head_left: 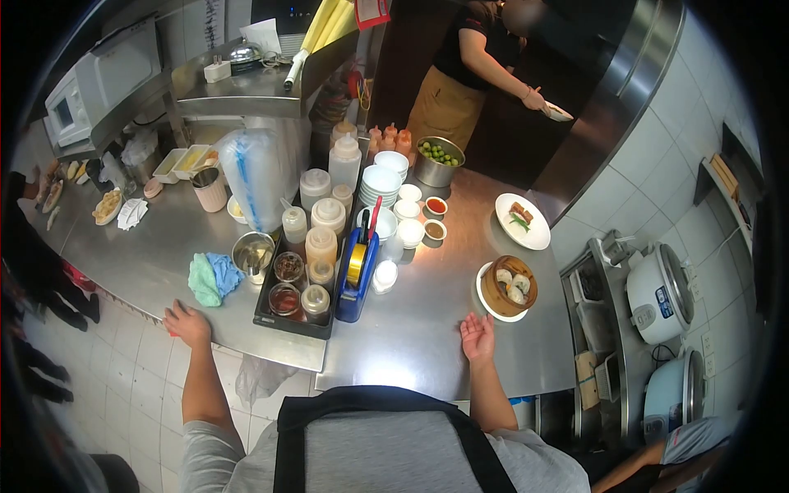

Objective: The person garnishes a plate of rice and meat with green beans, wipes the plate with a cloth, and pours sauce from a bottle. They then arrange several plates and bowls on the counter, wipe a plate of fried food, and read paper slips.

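Left hand [187,323]: lies flat, palm down, on the near edge of the steel counter [411,337]. Fingers are slightly spread and hold nothing.
Right hand [478,335]: rests on the counter, well apart from the left hand. Fingers are loosely together, a little curled, and hold nothing.
Steamer basket [509,286]: round and made of bamboo, with dumplings inside. It sits on a small white plate [485,304] just beyond the right hand's fingertips, not touching them.
Tray [279,320]: black, near the left hand on its right side. It is loaded with squeeze bottles and small sauce cups.
Cloth [215,277]: green and blue, bunched on the counter beyond the left hand, just left of the tray.
Tape dispenser [356,275]: blue, standing against the tray's right side, between the two hands and further back.
Dinner plate [534,240]: white, carrying food, behind the steamer basket.
Metal bowl [437,161]: at the far end of the counter, filled with small green fruit, beside a stack of white bowls [381,182].
Co-worker [460,82]: stands beyond the counter in a tan apron, holding a small dish.
Rice cookers [657,292]: two, on a low shelf at the right.
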A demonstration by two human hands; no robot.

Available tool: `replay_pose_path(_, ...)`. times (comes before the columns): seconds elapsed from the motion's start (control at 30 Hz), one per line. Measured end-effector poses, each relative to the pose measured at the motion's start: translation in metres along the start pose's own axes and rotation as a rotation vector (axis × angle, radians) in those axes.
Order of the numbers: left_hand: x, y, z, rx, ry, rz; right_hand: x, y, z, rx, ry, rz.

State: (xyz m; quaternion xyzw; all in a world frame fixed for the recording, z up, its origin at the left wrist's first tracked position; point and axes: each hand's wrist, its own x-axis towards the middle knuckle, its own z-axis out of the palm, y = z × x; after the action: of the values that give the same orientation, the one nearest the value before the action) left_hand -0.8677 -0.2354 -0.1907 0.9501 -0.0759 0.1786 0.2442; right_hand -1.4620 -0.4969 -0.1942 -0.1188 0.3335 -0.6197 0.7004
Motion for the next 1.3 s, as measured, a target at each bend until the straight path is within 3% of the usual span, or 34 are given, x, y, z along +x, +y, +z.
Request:
replay_pose_path(0.33, 0.0, 0.0, 0.0, -0.032, 0.012, 0.007, 0.007, -0.001, -0.01, -0.067, -0.115, 0.059)
replay_pose_path(0.53, 0.002, -0.006, 0.006, -0.022, 0.058, 0.053, 0.009, -0.004, -0.014, -0.005, -0.072, 0.098)
replay_pose_path(0.83, -0.006, 0.009, -0.012, -0.116, 0.021, -0.08, 0.015, -0.002, -0.022, -0.047, -0.117, 0.06)
replay_pose_path(0.93, -0.007, 0.013, -0.019, -0.132, 0.002, -0.104, 0.012, -0.005, -0.018, -0.029, -0.065, 0.08)
replay_pose_path(1.13, -0.009, 0.018, -0.026, -0.149, -0.013, -0.117, 0.002, -0.008, -0.017, -0.006, -0.193, 0.068)
replay_pose_path(1.3, -0.008, 0.016, -0.026, -0.139, -0.032, -0.113, 0.007, -0.009, -0.019, 0.169, -0.163, 0.153)
